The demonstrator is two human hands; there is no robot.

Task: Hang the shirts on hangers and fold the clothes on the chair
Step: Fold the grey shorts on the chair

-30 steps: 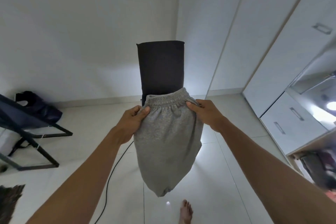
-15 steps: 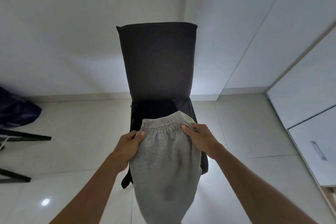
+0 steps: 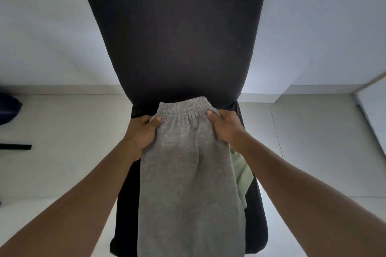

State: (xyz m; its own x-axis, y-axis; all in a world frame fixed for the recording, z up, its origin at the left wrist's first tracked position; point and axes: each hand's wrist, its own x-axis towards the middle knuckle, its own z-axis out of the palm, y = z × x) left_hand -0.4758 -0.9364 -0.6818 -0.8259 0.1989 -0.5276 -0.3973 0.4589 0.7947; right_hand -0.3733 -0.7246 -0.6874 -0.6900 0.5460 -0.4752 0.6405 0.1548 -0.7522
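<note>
The gray shorts (image 3: 188, 169) are lying long and flat over the dark chair (image 3: 173, 33) seat, stretchy waistband pointing to 12 o'clock by the tall chair back. A pale green cloth (image 3: 242, 173) is peeking out underneath at 3 o'clock.

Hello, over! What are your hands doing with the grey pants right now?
Left hand and right hand grip grey pants at waistband. Pants over dark chair. Pale green garment underneath at right.

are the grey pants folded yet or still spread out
Lengthwise only: the grey pants hang as one narrow strip, both hands gripping the waistband over the chair.
</note>
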